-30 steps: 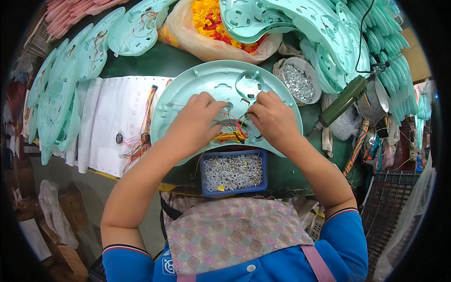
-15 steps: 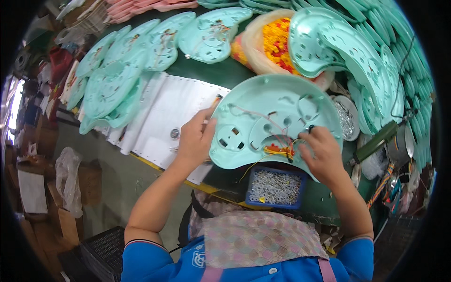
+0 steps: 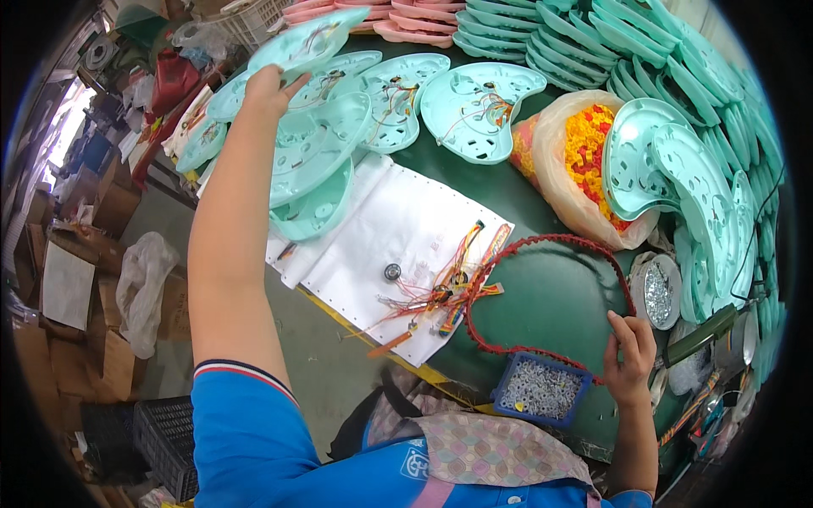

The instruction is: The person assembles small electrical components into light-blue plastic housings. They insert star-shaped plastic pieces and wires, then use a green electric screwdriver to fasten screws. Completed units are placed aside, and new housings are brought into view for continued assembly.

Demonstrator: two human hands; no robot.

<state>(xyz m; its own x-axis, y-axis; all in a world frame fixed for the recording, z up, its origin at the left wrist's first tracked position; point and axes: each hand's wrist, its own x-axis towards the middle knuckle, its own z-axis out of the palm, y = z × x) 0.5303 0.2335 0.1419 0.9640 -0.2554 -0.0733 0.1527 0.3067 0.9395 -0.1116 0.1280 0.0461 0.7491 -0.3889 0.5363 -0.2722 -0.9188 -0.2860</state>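
Observation:
My left hand (image 3: 269, 89) reaches to the far left, its fingers closed on the edge of a turquoise plastic shell (image 3: 318, 41) with wires on its face. That shell is raised over other wired turquoise shells (image 3: 389, 102) lying on the table. My right hand (image 3: 631, 360) is near the front right, fingers apart and partly curled, holding nothing I can see. Beside it, a dark red ridged loop (image 3: 476, 326) lies on the green table (image 3: 550, 296). Its lower end passes by a blue box (image 3: 586, 391) of small metal parts. A tangle of coloured wires (image 3: 440, 295) rests on white sheets (image 3: 351, 254).
At the back right, a translucent bag (image 3: 552, 165) holds yellow and red pieces. Stacked turquoise shells (image 3: 720, 127) line the right side, pink ones (image 3: 415, 25) the back. A metal tin (image 3: 677, 288) of small parts and a green cylindrical tool (image 3: 701, 336) sit at the right.
The turquoise shell, earlier between both hands in front of me, is now at the far left in my left hand. My right hand has let go. The red loop and wires are uncovered.

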